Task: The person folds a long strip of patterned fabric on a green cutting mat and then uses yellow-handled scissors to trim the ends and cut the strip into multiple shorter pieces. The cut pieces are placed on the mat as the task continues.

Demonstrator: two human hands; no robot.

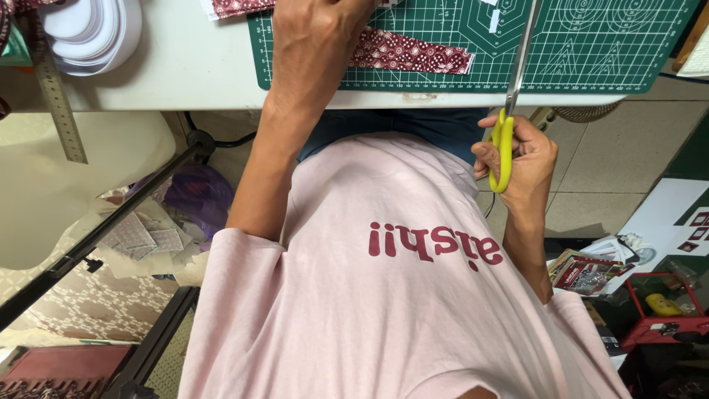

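across the top of the view, a white table (192, 66) carries a green cutting mat (591, 52) with a white grid. a metal ruler (57, 103) lies at the table's left edge, beside a stack of white oval pieces (96, 29). below the table edge: pale floor tiles on the right, a patterned floor covering at lower left, and a black stand (96, 236) running on a slant. a purple bag (196, 196) sits by the stand with loose scraps of pale printed fabric (144, 236) next to it. at lower right, a red toolbox (665, 318) holds a yellow object and small items too dim to name; printed packets lie just beside it.

a strip of dark red patterned fabric (410, 52) lies flat on the mat, near the mat's lower edge. my left hand (317, 37) rests on the mat, pressed down over the strip's left end; fingers hidden from here, so i cannot tell how they sit. my right hand (517, 155) hangs off the table's front edge, fingers closed through the yellow handles of the scissors (509, 125). long blades point up across the mat, to the right of the strip, not touching it. blades look closed together.
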